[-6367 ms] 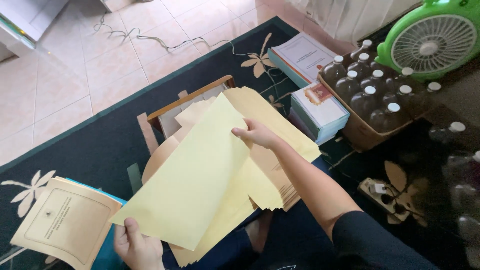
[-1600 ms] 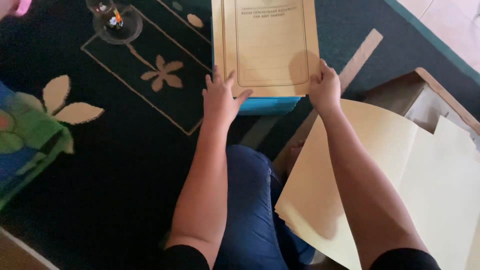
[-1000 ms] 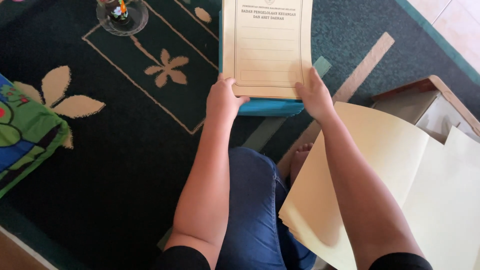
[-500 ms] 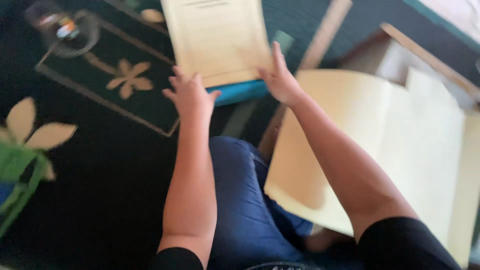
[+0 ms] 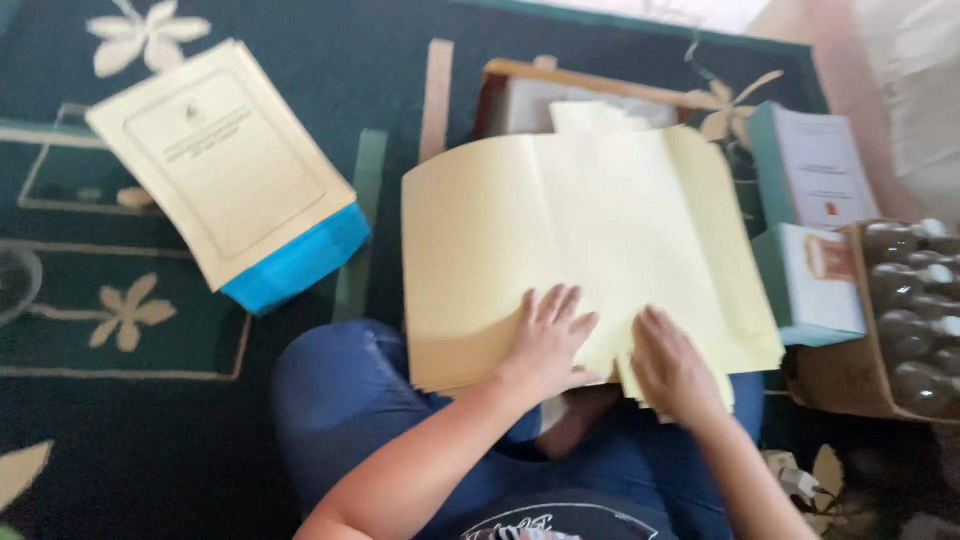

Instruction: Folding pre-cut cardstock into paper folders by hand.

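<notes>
both hands down flat on the stack of yellow folders (image 5: 570,230) here, head view looking straight down. the left hand (image 5: 548,345) lies palm down with fingers spread near the lower edge of the top folder, nothing pinched, its grip open and simply pressing on the sheet. the right hand (image 5: 672,365) sits just beside it, at the lower right corner of the stack, fingers laid over the edges of the sheets; whether they curl under an edge i cannot tell, the motion blur hides it.

the folders rest across the person's lap, over the blue trousers (image 5: 350,400), and their far edge reaches over a wooden tray (image 5: 520,75) that holds white papers. everything sits on a dark green carpet (image 5: 150,450) with cream flower patterns.

off to the left, well apart from the hands, a cream booklet (image 5: 215,160) with a framed cover lies tilted on a bright blue stack (image 5: 300,265), only the blue edge showing beneath it. to the right of the folders stand two teal-edged white book stacks (image 5: 815,170), one behind the other, just beside the folder stack's right edge. further right, a cardboard box (image 5: 840,375) carries dark bottles (image 5: 915,320) with white caps, packed close together.
</notes>
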